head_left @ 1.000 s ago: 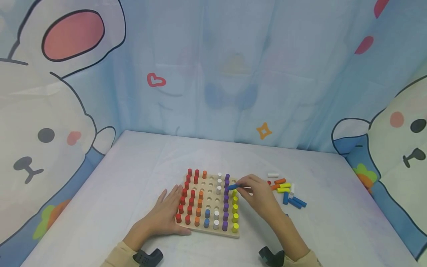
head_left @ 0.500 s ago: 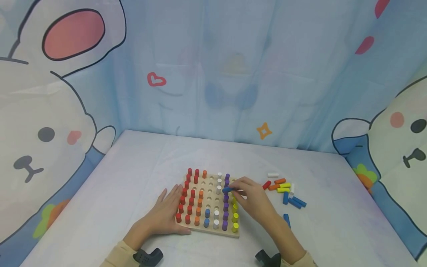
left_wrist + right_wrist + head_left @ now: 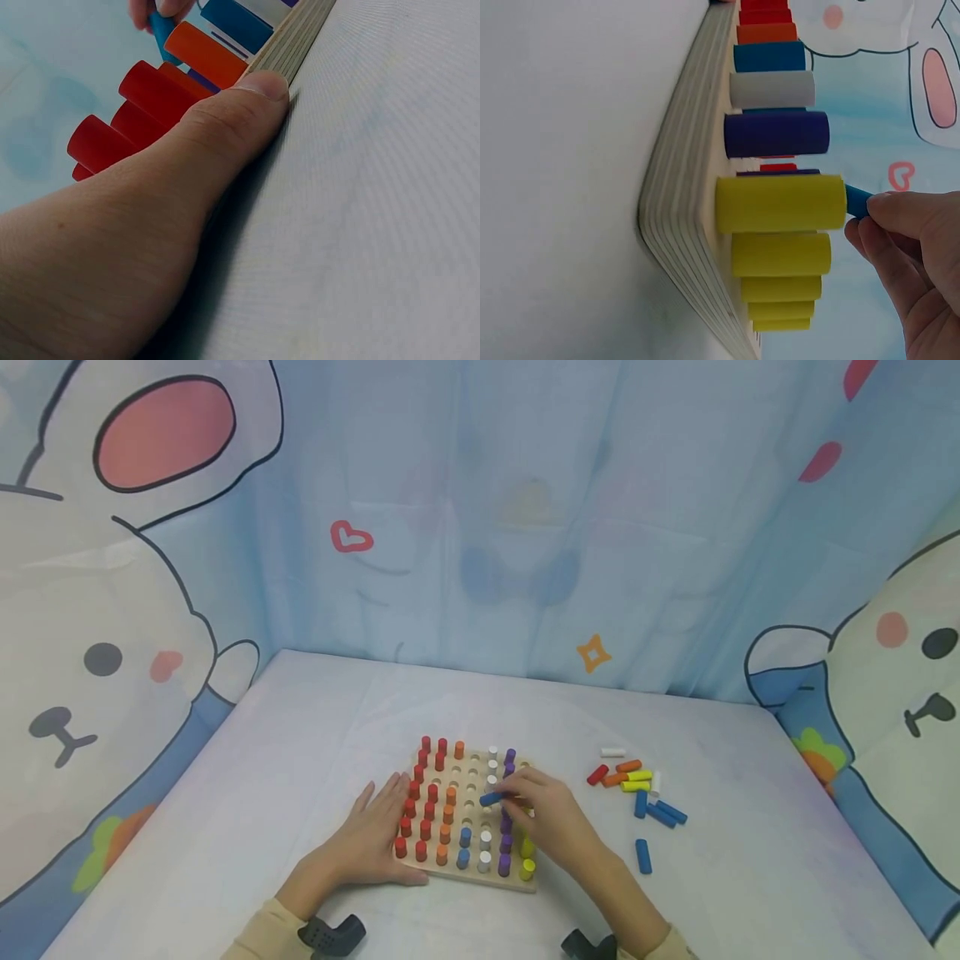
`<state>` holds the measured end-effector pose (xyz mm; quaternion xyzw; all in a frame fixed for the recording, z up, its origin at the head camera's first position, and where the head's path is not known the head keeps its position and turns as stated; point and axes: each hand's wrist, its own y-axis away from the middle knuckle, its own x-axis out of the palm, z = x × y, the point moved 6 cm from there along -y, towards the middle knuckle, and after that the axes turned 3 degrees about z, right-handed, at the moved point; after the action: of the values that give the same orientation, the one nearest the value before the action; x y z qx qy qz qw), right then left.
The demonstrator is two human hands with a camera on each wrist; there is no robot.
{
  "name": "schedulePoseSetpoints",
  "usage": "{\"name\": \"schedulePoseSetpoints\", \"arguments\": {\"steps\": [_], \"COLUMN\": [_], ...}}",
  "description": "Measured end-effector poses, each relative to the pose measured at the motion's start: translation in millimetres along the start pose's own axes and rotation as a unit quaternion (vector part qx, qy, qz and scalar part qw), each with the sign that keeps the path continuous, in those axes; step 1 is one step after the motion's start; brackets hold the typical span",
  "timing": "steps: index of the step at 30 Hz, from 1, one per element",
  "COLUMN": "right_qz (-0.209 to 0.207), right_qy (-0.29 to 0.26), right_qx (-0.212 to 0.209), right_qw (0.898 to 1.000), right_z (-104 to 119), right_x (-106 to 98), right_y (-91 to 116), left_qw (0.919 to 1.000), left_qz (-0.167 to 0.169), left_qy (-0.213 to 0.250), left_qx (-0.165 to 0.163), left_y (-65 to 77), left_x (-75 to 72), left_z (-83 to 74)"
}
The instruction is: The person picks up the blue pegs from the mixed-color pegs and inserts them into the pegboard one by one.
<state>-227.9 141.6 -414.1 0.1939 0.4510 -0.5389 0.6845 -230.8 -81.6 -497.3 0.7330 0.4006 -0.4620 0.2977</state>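
A wooden pegboard [image 3: 510, 883] lies on the table, with coloured pegs standing in columns: red, orange, blue, white, purple and yellow. My right hand [image 3: 551, 820] pinches a blue peg [image 3: 491, 798] between thumb and fingers over the board, right of its middle. In the right wrist view, the blue peg [image 3: 857, 201] sticks out past a yellow peg [image 3: 780, 204]. My left hand [image 3: 362, 845] lies along the board's left side with fingers extended. Its thumb [image 3: 240, 112] presses against the near edge of the board, as the left wrist view shows.
To the right of the board lie loose pegs: several blue ones [image 3: 643, 856], a red one [image 3: 597, 775], orange ones [image 3: 628, 766], yellow ones [image 3: 636, 786] and white ones [image 3: 612, 752]. A printed curtain [image 3: 525, 568] hangs behind the white-covered table [image 3: 360, 693].
My right hand has moved left and toward me with the blue peg, from above the purple column to the board's middle. My left hand keeps its place on the board.
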Motion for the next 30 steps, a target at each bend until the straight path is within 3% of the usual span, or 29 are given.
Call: {"name": "schedulePoseSetpoints", "arguments": {"steps": [16,23,30], "right_qz": [0.026,0.020,0.039], "right_qy": [0.051,0.060,0.077], "right_qx": [-0.057,-0.062,-0.062], "right_qw": [0.997,0.996,0.994], "right_z": [13,15,18], "right_x": [18,24,28], "right_y": [1,0,1], "left_qw": [1.0000,0.9999,0.9999], "left_qz": [-0.005,-0.007,-0.007], "left_qy": [-0.006,-0.012,-0.010], "left_qx": [0.004,0.003,0.000], "left_y": [-2.3,-1.5,-0.2], "left_x": [1.5,-0.8,-0.9], "left_z": [0.7,0.6,0.1]}}
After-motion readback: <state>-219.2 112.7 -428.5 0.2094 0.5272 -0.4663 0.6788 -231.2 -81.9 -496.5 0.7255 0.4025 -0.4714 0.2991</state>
